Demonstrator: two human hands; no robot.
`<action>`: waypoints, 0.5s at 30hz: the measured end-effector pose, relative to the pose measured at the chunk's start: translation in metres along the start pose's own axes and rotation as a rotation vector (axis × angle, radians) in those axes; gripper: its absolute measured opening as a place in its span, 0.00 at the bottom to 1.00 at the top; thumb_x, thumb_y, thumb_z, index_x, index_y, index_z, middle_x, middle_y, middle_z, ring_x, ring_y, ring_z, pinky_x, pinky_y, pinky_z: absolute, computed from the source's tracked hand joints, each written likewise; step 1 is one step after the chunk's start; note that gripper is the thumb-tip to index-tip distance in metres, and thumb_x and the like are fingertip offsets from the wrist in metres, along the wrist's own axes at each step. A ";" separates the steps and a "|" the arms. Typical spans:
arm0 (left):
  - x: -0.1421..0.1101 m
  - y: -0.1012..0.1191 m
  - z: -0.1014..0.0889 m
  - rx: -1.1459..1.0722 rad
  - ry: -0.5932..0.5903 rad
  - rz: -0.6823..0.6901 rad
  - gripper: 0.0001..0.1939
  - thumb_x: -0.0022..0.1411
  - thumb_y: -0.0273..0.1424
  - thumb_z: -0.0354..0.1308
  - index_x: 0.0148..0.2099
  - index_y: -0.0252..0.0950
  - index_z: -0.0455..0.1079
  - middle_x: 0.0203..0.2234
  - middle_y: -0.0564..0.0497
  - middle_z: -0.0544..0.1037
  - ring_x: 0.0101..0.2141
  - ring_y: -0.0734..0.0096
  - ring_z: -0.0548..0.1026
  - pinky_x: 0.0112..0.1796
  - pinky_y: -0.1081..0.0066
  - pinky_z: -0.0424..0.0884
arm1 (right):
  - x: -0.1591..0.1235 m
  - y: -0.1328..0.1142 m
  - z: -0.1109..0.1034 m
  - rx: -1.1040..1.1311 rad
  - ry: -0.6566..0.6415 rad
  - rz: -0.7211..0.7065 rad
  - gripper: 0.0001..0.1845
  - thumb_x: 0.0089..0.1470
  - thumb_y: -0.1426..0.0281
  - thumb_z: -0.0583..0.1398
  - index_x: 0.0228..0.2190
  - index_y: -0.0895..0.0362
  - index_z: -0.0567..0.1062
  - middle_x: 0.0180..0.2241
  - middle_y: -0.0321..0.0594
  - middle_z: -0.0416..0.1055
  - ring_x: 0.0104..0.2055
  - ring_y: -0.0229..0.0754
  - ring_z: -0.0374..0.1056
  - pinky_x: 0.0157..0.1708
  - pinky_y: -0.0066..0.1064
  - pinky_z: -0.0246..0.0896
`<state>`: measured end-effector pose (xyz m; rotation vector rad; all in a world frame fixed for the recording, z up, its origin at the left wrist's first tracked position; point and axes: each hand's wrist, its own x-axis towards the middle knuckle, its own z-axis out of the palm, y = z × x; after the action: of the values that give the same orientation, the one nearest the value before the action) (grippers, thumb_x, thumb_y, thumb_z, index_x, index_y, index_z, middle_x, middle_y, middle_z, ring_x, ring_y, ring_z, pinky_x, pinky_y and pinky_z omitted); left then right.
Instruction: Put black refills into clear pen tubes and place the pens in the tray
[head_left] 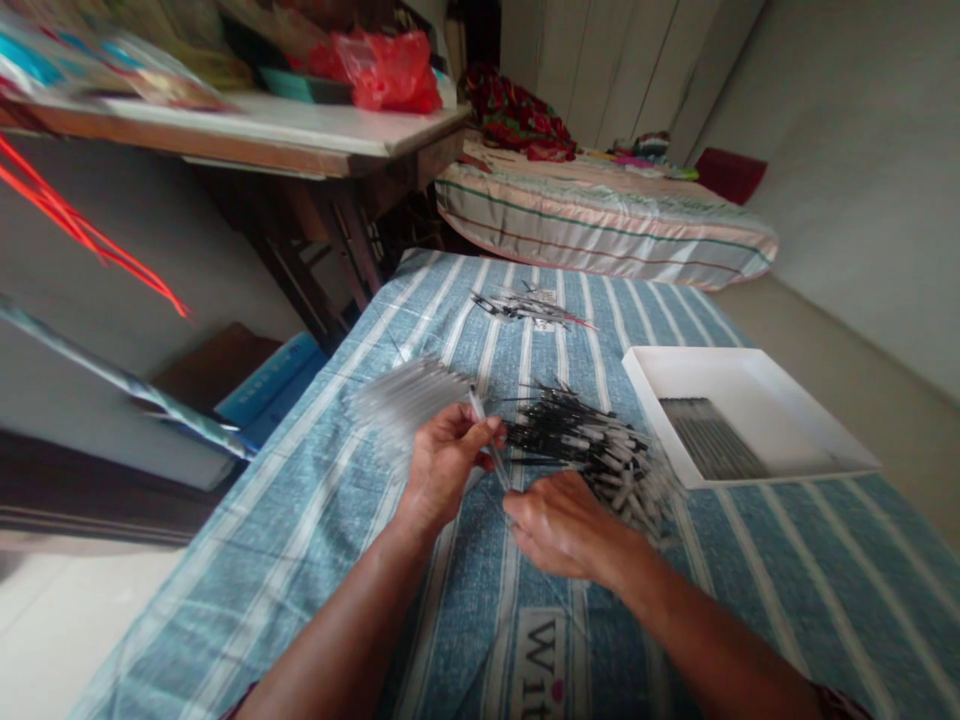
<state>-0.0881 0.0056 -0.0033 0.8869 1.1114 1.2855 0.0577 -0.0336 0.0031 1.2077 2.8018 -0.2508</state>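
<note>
"Wit" is printed on a pale patch (544,655) of the striped cloth (450,620), with a pink heart as the dot of the "i"; the rest is cut off by the lower edge. One pen (491,440) is held by both hands above the cloth, between two heaps; its upper part is pinched by the left hand (454,455), its lower end gripped by the right hand (555,520). Its long axis is slanted, with the dark-tipped end pointed away and slightly left, the other end near and right. Three heaps are counted: clear tubes (409,395), blurred, at left; black-and-white parts (581,440) at right; thin rods (525,305) farther off. One white box (810,420) is seen at right; one row of grey sticks (709,440) is held in it, their number too blurred to be told.
</note>
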 end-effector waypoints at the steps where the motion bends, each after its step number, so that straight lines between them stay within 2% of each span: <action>1: 0.000 0.001 -0.001 -0.031 0.018 0.001 0.12 0.46 0.32 0.65 0.28 0.33 0.65 0.21 0.54 0.75 0.21 0.75 0.71 0.19 0.78 0.65 | -0.001 0.004 0.001 0.031 0.035 0.037 0.10 0.51 0.72 0.52 0.30 0.58 0.74 0.24 0.44 0.75 0.26 0.45 0.71 0.24 0.30 0.55; 4: 0.002 0.004 -0.003 -0.123 0.071 0.021 0.10 0.47 0.31 0.64 0.29 0.33 0.66 0.21 0.53 0.75 0.22 0.75 0.71 0.20 0.77 0.66 | -0.009 0.015 0.004 0.218 0.164 0.169 0.08 0.49 0.72 0.55 0.31 0.57 0.73 0.20 0.38 0.73 0.22 0.39 0.67 0.22 0.26 0.53; 8: 0.001 0.004 -0.003 -0.192 0.051 0.028 0.08 0.48 0.29 0.63 0.29 0.32 0.66 0.22 0.52 0.75 0.22 0.76 0.71 0.20 0.78 0.67 | -0.021 0.022 0.007 0.714 0.400 0.244 0.05 0.47 0.71 0.57 0.27 0.57 0.73 0.16 0.32 0.66 0.18 0.33 0.59 0.19 0.23 0.51; 11: 0.001 0.003 -0.002 -0.223 0.026 -0.004 0.08 0.48 0.28 0.63 0.28 0.32 0.66 0.23 0.51 0.76 0.22 0.75 0.72 0.19 0.77 0.67 | -0.026 0.020 0.008 1.054 0.546 0.261 0.03 0.45 0.71 0.59 0.25 0.58 0.72 0.18 0.32 0.66 0.20 0.33 0.60 0.20 0.23 0.54; 15: 0.001 0.003 -0.001 -0.265 0.002 -0.045 0.08 0.49 0.28 0.63 0.30 0.32 0.67 0.23 0.51 0.77 0.22 0.75 0.72 0.19 0.78 0.67 | -0.024 0.010 0.014 1.361 0.627 0.318 0.03 0.45 0.71 0.60 0.25 0.57 0.69 0.20 0.33 0.68 0.20 0.33 0.63 0.21 0.23 0.58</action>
<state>-0.0901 0.0065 -0.0012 0.6586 0.9311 1.3595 0.0819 -0.0461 -0.0086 2.1443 2.6042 -2.3325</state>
